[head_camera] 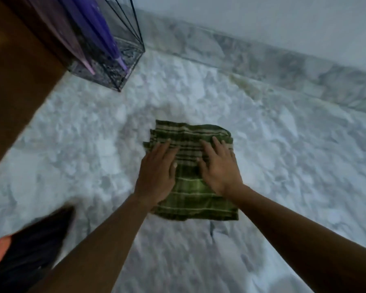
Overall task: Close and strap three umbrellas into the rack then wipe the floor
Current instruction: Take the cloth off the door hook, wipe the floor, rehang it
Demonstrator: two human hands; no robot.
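On the pale marble floor (pixel 283 157), near the middle of the view, lies a green checked cloth (pixel 195 199), folded into a rough square with cream stripes across it. Both hands press flat on its upper half: the left hand (pixel 156 172) on the left part and the right hand (pixel 219 168) on the right part, fingers straight and slightly spread, gripping nothing. The bare forearms reach in from the bottom edge. The marble is white with grey veining and looks blurred. Well apart from the cloth, at upper left, stands a wire-framed rack (pixel 123 60) on the floor, holding closed purple umbrellas (pixel 97 32) whose tips point down to its base. A brown wooden panel (pixel 15 85) rises just beside the rack on the left. A marble skirting (pixel 262 58) runs along the foot of a plain white wall (pixel 262 15) at the top. Dark fabric (pixel 30 250) shows at lower left.
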